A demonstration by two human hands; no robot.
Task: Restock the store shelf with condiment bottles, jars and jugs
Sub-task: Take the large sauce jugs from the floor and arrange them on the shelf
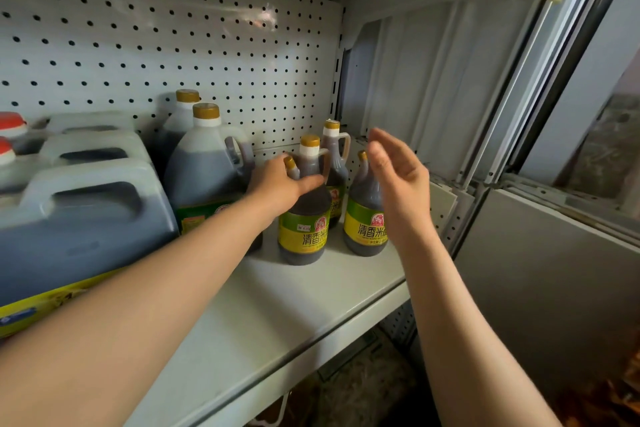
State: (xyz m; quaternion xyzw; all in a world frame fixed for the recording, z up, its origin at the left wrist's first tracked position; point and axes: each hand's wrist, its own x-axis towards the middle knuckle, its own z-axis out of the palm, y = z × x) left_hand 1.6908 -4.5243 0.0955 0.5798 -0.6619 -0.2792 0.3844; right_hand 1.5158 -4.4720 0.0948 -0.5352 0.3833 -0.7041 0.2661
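Several small dark vinegar bottles with gold caps and green-yellow labels stand on the white shelf (311, 308) near its right end. My left hand (277, 185) grips the neck of one small bottle (289, 163); only its cap shows above my fingers. My thumb lies across the shoulder of the front bottle (303, 218) beside it. Another bottle (335, 163) stands behind. My right hand (394, 177) hovers with relaxed fingers, holding nothing, just in front of the rightmost bottle (362, 218).
Two large round jugs (204, 170) of dark liquid stand left of the small bottles. Further left sit several big rectangular jugs (86, 215) and red-capped containers (12, 125). A pegboard (173, 45) backs the shelf, with a metal side panel (433, 80) at right.
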